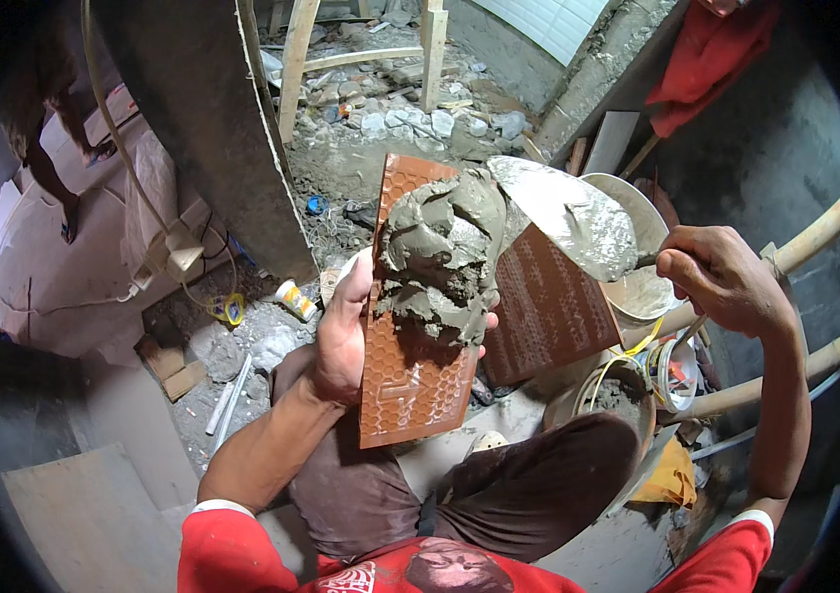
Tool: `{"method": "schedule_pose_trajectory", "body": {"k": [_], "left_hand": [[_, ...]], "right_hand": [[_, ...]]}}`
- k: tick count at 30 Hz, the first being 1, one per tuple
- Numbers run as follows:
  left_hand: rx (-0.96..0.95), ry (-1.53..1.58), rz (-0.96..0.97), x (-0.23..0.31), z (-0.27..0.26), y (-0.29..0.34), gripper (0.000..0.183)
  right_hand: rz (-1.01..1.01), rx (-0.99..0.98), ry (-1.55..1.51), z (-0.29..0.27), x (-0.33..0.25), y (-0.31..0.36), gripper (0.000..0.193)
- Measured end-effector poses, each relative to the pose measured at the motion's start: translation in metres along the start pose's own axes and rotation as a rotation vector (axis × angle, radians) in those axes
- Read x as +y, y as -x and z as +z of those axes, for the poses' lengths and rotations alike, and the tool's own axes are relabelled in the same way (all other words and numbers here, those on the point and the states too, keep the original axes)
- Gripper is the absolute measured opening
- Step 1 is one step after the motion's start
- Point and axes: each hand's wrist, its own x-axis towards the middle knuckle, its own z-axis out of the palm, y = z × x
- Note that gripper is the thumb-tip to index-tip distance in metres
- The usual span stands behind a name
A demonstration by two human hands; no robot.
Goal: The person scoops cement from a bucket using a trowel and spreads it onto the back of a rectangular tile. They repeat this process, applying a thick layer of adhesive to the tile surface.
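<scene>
My left hand (pixel 343 336) grips a narrow reddish-brown tile (pixel 415 395), its honeycomb-patterned back turned up, thumb along the left edge and fingertips showing at the right. A thick heap of wet grey mortar (pixel 440 247) covers the tile's upper and middle part. Closed around a trowel, my right hand (pixel 721 279) is to the right of the tile, the handle mostly hidden in the fist. The trowel's broad, mortar-smeared blade (pixel 568 215) points left, its tip end beside the heap. Under the blade is a second brown tile (pixel 553 311), its ribbed face streaked pale.
Right of my knees stand a mortar bucket (pixel 555 407), a small white pail (pixel 679 376) and a larger pale bucket (pixel 652 222). Bamboo poles (pixel 825 232) cross at right. A power socket (pixel 183 249) hangs at left. Rubble (pixel 410 124) and wooden props lie beyond; another person's legs (pixel 49 183) show far left.
</scene>
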Motion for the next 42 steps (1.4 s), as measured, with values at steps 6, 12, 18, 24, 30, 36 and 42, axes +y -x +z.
{"method": "schedule_pose_trajectory", "body": {"k": [6,12,18,24,30,36,42], "left_hand": [[0.048,0.039,-0.013,0.001,-0.001,0.001,0.083],[0.093,0.133,-0.054,0.002,-0.001,-0.002,0.081],[0.298,0.097,0.093,-0.002,-0.012,-0.007,0.083],[0.315,0.125,0.103,-0.002,-0.014,-0.008,0.083],[0.333,0.01,0.175,0.001,-0.022,-0.008,0.082],[0.358,0.006,0.194,0.005,-0.019,-0.008,0.083],[0.348,0.009,0.201,0.006,-0.022,-0.008,0.085]], "right_hand": [[-0.096,0.02,0.051,0.009,-0.008,-0.007,0.032],[-0.388,0.662,0.632,0.051,-0.021,0.007,0.025],[-0.492,0.66,0.782,0.093,-0.028,0.018,0.047],[-0.461,0.623,0.666,0.096,-0.024,0.026,0.047],[-0.363,0.645,0.627,0.09,-0.024,0.009,0.033],[-0.497,0.53,0.653,0.092,-0.027,0.006,0.038],[-0.583,0.469,0.731,0.099,-0.031,0.017,0.044]]}}
